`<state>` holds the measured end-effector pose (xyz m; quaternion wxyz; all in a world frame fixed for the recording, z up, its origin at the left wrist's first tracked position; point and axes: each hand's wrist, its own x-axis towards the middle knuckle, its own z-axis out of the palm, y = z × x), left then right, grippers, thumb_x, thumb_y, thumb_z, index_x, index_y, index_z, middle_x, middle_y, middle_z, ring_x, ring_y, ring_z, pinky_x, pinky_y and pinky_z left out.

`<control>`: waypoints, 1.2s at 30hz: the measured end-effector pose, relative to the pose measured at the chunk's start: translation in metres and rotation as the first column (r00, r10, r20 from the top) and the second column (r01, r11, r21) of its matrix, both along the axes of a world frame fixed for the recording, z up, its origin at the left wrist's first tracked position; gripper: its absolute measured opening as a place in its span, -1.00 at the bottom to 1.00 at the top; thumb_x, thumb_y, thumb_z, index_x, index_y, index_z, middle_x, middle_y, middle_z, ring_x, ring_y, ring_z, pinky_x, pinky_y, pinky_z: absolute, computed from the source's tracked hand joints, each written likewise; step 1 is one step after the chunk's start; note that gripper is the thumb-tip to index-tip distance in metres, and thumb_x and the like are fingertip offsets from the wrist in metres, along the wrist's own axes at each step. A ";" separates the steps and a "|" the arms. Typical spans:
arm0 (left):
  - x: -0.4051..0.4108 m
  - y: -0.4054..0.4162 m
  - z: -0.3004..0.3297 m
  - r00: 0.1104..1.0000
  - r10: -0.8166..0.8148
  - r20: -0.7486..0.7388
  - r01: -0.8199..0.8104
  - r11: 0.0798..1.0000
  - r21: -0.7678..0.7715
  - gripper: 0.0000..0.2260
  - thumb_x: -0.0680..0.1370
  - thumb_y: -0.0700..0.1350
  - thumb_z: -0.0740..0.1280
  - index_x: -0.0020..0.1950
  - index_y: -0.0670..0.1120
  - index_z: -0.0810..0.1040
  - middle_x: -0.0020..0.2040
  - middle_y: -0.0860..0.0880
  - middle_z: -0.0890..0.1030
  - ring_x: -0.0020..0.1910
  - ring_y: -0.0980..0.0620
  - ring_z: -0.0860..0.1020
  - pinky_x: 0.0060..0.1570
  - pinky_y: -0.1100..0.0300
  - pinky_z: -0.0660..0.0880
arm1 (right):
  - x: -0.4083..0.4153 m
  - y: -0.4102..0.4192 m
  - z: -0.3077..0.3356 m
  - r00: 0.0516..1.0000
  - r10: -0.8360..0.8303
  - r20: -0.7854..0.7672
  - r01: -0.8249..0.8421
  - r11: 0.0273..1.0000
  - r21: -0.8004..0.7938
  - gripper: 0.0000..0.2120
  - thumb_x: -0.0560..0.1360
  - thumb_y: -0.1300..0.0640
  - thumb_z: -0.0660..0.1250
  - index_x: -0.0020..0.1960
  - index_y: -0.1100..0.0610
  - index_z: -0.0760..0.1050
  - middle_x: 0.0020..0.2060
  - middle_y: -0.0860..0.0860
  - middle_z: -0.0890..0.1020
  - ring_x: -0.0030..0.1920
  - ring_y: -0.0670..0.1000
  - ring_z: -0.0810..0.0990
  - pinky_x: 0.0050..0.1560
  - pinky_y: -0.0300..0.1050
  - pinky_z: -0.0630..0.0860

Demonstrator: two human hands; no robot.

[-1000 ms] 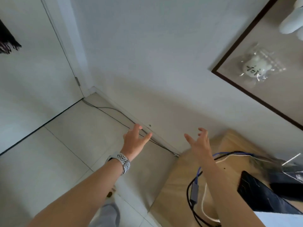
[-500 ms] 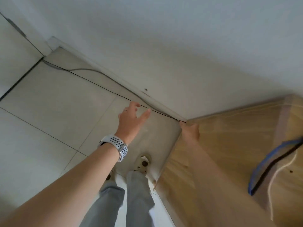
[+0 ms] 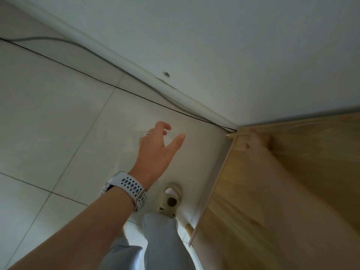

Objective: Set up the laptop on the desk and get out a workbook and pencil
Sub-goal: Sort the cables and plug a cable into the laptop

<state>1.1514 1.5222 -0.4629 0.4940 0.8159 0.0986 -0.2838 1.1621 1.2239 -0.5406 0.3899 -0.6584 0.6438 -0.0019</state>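
- White wall and pale tiled floor fill most of what you see now; your head has tipped further down over the last second, so the picture frame that was up on the wall has dropped out of view.
- Your bench takes the right side, showing only its bare wooden corner against the wall. The cables and the dark slab that lay on it a second ago are now out of frame.
- Laptop, workbook and pencil: none is visible, so you cannot place them from here. My guess is they sit low beside the bench or further along it.
- Your right hand has come down onto the far corner of the bench. It is blurred, fingers lying over the edge; whether they curl round it I cannot tell.
- Your left hand hangs over the floor, wide, fingers loosely spread, holding nothing, just left of the bench edge.
- One slippered foot stands close to the bench leg, a thin cable running along the skirting.
- Judged from this, you are bracing and bending to reach something; nothing has been set out yet.
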 end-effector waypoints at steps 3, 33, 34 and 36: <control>0.002 -0.002 -0.006 1.000 -0.013 -0.026 0.013 1.000 -0.008 -0.67 0.49 0.21 0.24 0.15 0.05 0.40 0.13 0.01 0.51 0.19 -0.06 0.42 0.18 -0.09 0.42 | 0.009 -0.010 -0.005 0.982 -0.108 0.157 0.081 0.982 0.173 -0.91 0.56 0.24 0.22 -0.13 0.13 0.39 -0.26 0.04 0.46 -0.54 -0.17 0.46 -0.51 -0.34 0.42; 0.002 0.014 0.438 0.715 -0.602 0.357 0.463 0.789 0.404 -0.69 0.54 0.05 0.26 0.19 -0.10 0.48 0.06 -0.08 0.59 0.11 -0.07 0.49 0.11 0.08 0.28 | -0.034 0.153 0.593 0.663 -0.343 0.665 -0.194 0.779 0.596 -0.77 0.60 0.12 0.20 -0.15 0.18 0.53 -0.44 0.00 0.52 -0.43 -0.09 0.45 -0.43 -0.29 0.44; -0.003 0.013 0.446 0.717 -0.593 0.367 0.470 0.799 0.375 -0.76 0.54 0.01 0.26 0.08 -0.12 0.53 -0.06 -0.08 0.61 0.03 -0.08 0.53 0.04 0.10 0.33 | -0.039 0.153 0.603 0.650 -0.352 0.674 -0.197 0.778 0.597 -0.77 0.59 0.12 0.20 -0.16 0.18 0.53 -0.45 0.00 0.52 -0.43 -0.10 0.45 -0.40 -0.29 0.43; -0.011 0.013 0.460 0.747 -0.554 0.367 0.480 0.832 0.277 -0.80 0.54 -0.09 0.26 -0.20 -0.17 0.56 -0.29 -0.08 0.60 -0.17 -0.08 0.59 -0.17 0.14 0.42 | -0.049 0.153 0.621 0.627 -0.362 0.689 -0.203 0.779 0.594 -0.78 0.59 0.13 0.20 -0.17 0.18 0.53 -0.45 0.00 0.52 -0.43 -0.10 0.44 -0.38 -0.28 0.42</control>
